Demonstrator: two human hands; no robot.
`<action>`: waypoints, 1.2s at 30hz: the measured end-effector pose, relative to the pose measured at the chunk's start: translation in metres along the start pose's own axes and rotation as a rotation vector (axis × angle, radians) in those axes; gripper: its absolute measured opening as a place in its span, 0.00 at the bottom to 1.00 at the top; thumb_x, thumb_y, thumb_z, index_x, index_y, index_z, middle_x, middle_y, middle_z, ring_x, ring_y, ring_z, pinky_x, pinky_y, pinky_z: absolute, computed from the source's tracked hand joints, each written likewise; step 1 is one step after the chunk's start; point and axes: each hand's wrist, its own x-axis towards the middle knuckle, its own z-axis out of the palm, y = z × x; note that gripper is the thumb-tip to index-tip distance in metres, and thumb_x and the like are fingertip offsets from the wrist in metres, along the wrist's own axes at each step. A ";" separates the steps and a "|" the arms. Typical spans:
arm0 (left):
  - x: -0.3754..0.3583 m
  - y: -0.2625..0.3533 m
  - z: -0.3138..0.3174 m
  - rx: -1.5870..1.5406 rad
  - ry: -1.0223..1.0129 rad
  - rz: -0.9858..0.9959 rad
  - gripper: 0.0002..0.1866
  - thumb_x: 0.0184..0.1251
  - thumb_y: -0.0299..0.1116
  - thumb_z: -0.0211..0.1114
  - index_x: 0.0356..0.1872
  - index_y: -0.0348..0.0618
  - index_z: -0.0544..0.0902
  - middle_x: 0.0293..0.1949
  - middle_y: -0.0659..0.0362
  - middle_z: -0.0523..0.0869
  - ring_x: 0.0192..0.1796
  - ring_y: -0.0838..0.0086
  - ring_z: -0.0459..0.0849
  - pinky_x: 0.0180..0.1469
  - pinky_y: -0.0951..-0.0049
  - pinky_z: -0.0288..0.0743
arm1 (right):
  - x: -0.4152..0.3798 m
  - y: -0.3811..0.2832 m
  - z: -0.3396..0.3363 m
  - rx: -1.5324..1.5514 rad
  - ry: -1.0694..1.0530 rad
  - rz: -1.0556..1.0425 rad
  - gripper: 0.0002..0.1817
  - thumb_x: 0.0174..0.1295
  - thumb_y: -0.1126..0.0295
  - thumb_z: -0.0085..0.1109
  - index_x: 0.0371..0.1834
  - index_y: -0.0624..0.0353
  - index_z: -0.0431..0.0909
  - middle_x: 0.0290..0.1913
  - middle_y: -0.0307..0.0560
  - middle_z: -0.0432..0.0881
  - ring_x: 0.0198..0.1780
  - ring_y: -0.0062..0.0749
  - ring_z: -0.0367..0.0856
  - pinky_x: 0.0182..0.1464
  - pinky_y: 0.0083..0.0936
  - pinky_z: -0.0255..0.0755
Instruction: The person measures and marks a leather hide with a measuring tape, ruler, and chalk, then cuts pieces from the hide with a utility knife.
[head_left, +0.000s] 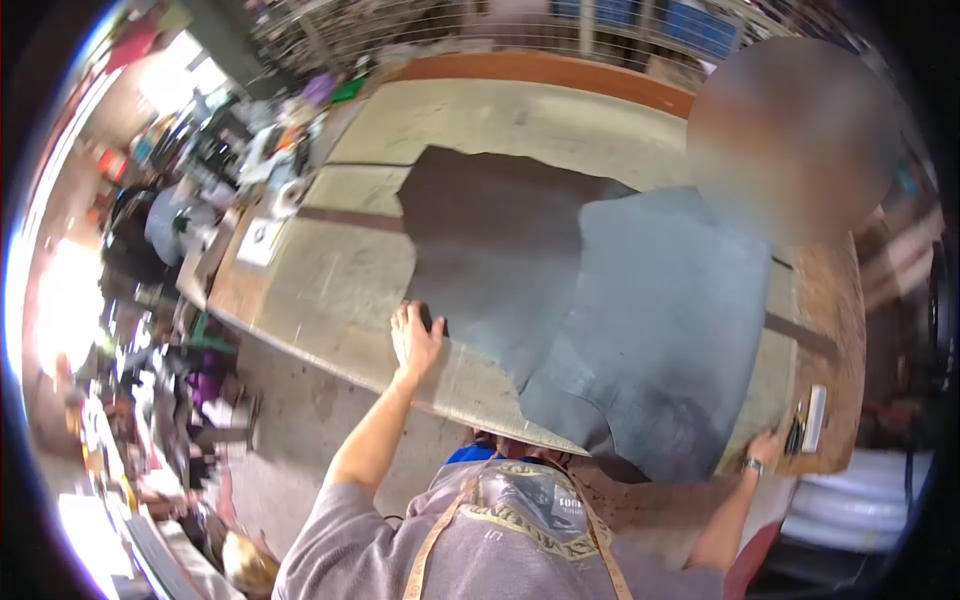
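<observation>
A large dark sheet of leather-like material lies on the table, its left part brown-black. Over its right side rests a blue-grey sheet, whose lower edge hangs past the table's near edge. My left hand is at the lower left corner of the dark sheet, fingers spread, with a small dark piece or folded edge by the thumb. My right hand, wearing a wristwatch, rests near the table's lower right edge, beside the blue-grey sheet; its fingers are small and blurred. A measuring tape hangs round my neck.
The wide table has worn wooden borders. Dark-handled scissors and a white block lie at its right corner. A white paper and a roll are at the left. A blurred round patch covers the upper right.
</observation>
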 end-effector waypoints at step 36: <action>0.016 -0.057 -0.039 -0.385 -0.260 -0.169 0.20 0.72 0.47 0.65 0.52 0.42 0.78 0.45 0.40 0.88 0.50 0.41 0.87 0.52 0.43 0.80 | -0.221 -0.448 -0.134 0.115 -0.252 -0.580 0.33 0.78 0.44 0.46 0.58 0.68 0.83 0.57 0.69 0.84 0.60 0.67 0.80 0.67 0.49 0.71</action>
